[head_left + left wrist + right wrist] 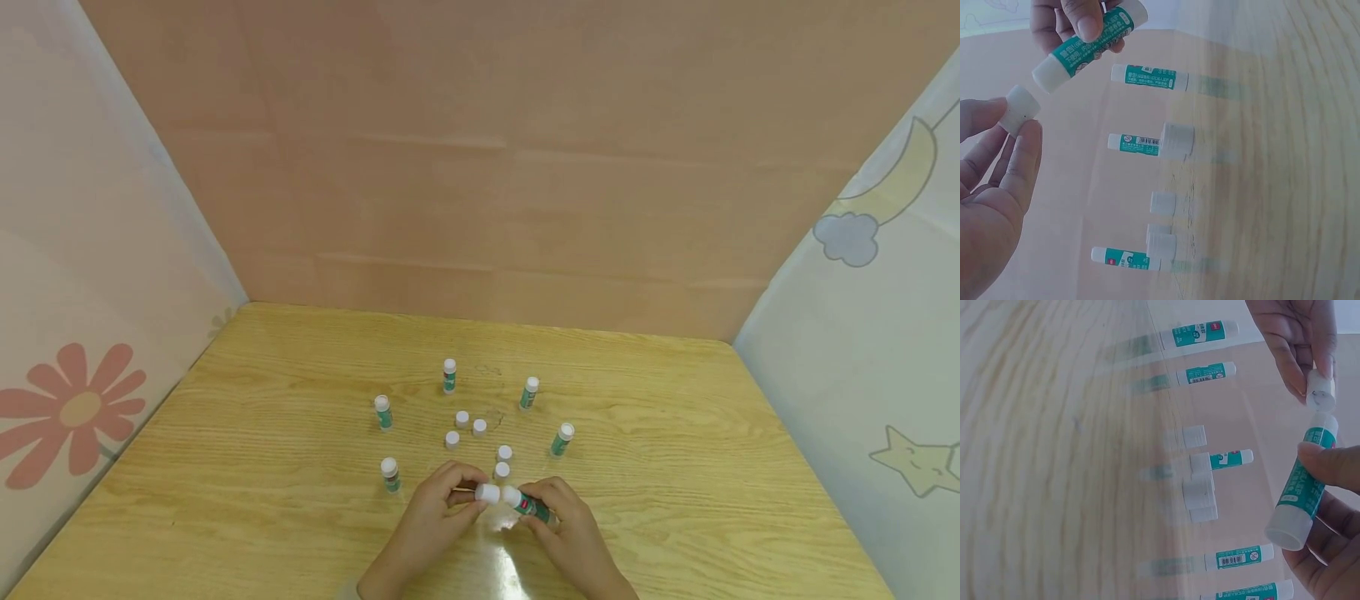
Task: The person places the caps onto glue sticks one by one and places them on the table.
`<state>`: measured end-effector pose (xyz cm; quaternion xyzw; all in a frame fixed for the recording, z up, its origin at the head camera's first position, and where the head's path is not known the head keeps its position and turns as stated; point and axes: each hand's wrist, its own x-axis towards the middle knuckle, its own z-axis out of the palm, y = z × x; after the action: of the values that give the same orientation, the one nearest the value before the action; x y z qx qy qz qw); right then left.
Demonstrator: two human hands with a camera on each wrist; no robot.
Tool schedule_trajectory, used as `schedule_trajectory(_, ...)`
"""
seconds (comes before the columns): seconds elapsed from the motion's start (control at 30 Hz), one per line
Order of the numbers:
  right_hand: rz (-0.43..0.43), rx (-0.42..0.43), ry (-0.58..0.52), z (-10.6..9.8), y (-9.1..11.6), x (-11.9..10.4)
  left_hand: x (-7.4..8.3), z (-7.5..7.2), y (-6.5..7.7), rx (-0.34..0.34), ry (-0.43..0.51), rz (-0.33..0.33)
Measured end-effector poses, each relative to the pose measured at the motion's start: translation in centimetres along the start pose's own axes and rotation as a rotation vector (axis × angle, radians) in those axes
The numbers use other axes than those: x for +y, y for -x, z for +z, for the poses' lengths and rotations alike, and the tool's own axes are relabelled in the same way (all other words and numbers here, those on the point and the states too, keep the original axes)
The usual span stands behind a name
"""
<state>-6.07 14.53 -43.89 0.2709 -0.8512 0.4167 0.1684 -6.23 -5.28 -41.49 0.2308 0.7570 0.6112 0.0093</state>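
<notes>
My left hand (438,506) pinches a small white cap (488,494) between thumb and fingers. In my right hand (566,529) is a green and white glue stick (529,504), held tilted with its white uncapped end toward the cap. The left wrist view has the glue stick (1091,47) above and right of the cap (1020,111), a narrow gap between them. In the right wrist view the cap's open side (1320,394) faces the end of the glue stick (1302,481). Both are above the table, near its front.
Several white caps (479,427) stand loosely grouped on the wooden table (262,467), two of them (502,471) just beyond my hands. Around them several uncapped glue sticks (449,377) stand upright in an arc. Cloth-like walls (480,208) enclose the table's back and sides.
</notes>
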Motion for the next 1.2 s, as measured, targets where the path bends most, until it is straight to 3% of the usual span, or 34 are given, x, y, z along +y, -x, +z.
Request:
schedule_trajectory(0.33, 0.005, -0.004, 0.002, 0.08, 0.06, -0.03, -0.17, 0.19, 0.03, -0.007, 0.006, 0.037)
schedule_trajectory(0.97, -0.004, -0.011, -0.004, 0.01, -0.06, -0.18, 0.34, 0.28, 0.03, -0.019, 0.000, -0.011)
schedule_trajectory(1.2, 0.028, -0.036, -0.030, 0.05, 0.09, -0.32, 0.23, 0.41, 0.12, -0.014, 0.013, -0.020)
